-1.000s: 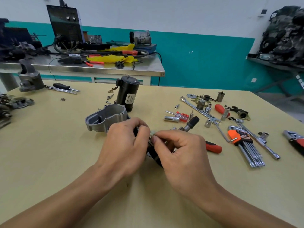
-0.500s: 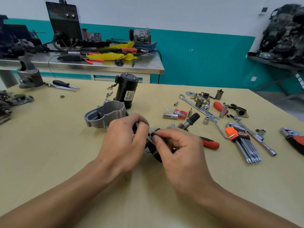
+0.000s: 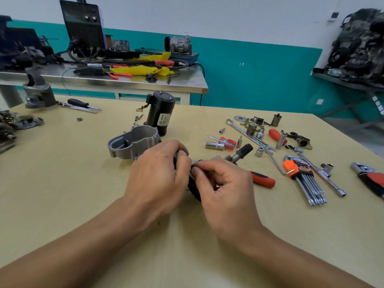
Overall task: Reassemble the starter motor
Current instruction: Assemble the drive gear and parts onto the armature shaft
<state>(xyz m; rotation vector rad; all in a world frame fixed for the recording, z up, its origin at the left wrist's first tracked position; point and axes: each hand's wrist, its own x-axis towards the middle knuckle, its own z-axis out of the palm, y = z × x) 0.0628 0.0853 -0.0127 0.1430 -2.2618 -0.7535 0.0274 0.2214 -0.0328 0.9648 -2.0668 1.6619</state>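
Landmark: the grey housing point(image 3: 133, 142), an open cast metal shell lying on the table point(image 3: 62, 194); every place below is counted from it.
Left hand point(image 3: 158, 177): just in front of the housing, at its right end; the back of the hand is up and the fingers are curled around a dark part.
Right hand point(image 3: 226, 188): to the right of the housing and nearer to the person; thumb and forefinger pinch the upper edge of the same dark part.
Dark part point(image 3: 194, 190): in front and to the right of the housing, between the two hands. Only a black curved edge shows. I cannot tell if it touches the table.
Black motor body point(image 3: 160, 115): stands upright directly behind the housing, very close to it.
Black-handled tool point(image 3: 241, 151): to the right of the housing, behind the right hand, lying tilted.
Red-handled pliers point(image 3: 262, 179): farther right, showing past the right hand.
Hex key set point(image 3: 299, 169): well to the right, in an orange holder.
Steel bench point(image 3: 104, 80): well behind the housing.
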